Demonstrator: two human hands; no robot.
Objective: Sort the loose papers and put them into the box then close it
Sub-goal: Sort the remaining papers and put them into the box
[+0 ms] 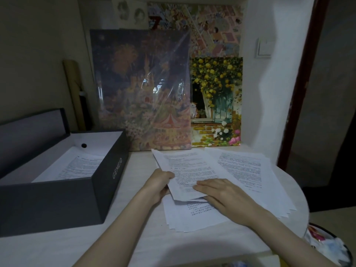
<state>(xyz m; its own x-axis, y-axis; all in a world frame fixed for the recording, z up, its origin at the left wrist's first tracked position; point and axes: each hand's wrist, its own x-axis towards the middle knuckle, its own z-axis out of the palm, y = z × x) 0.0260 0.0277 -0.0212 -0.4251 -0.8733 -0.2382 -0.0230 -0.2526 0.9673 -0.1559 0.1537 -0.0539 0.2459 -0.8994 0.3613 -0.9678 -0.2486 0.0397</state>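
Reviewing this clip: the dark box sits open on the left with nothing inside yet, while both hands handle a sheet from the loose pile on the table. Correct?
Not quite. The head view shows the box already holds printed paper. The rest stands: the left hand grips a sheet, and the right hand rests on it.

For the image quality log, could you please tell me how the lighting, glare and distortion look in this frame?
Head view: dim overall, the grey box nearly black; glare streaks on the plastic-wrapped painting; wide-angle bending of the door frame; print on the papers too soft to read; a soft shadow on the table near the bottom edge.
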